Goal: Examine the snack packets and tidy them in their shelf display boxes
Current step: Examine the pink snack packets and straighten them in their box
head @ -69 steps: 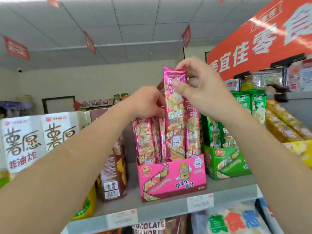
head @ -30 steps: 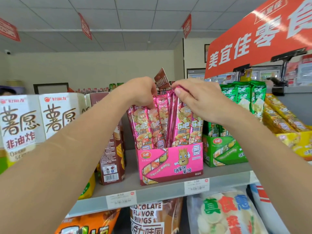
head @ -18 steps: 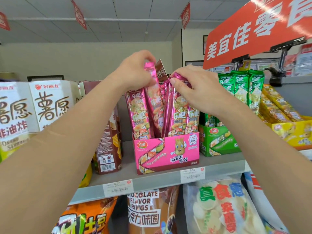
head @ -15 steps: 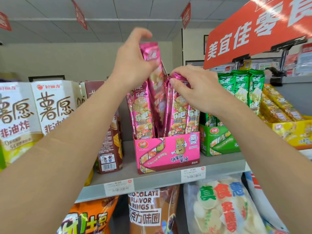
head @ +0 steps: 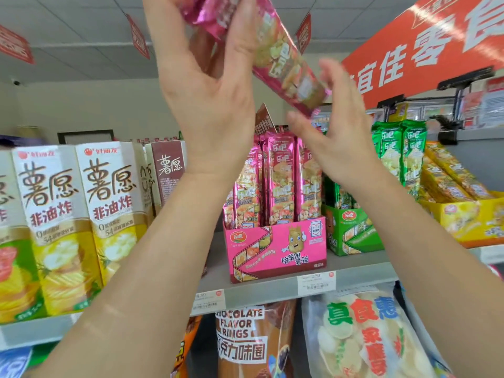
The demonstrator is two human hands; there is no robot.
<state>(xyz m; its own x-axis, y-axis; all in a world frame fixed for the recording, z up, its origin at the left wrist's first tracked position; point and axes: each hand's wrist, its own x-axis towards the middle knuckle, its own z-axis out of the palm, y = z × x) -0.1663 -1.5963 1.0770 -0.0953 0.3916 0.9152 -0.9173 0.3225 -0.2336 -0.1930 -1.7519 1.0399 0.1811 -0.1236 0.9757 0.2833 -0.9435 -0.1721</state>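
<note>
Now, the left hand (head: pixel 207 85) grips the crinkled foil top of a slim, glossy pink packet (head: pixel 286 64), its long axis slanting from 11 to 5 o'clock. The free lower end points into the right hand (head: pixel 335 132), whose fingers are straight and apart; contact is unclear. The cardboard display box (head: pixel 275 249) sits at 6 o'clock.

- A red banner with white characters (head: pixel 425 47) is hung at the upper right.
- Small red paper pennants (head: pixel 137 40) are suspended from the white tiled ceiling (head: pixel 81 28).
- Tall white-and-yellow cardboard cartons (head: pixel 114 214) are stood at the left on the grey shelf (head: pixel 360 268).
- White price labels (head: pixel 316 282) are fixed to its near edge.
- A brown "CHOCOLATE FLAVOR RINGS" bag (head: pixel 245 336) is stocked below.
</note>
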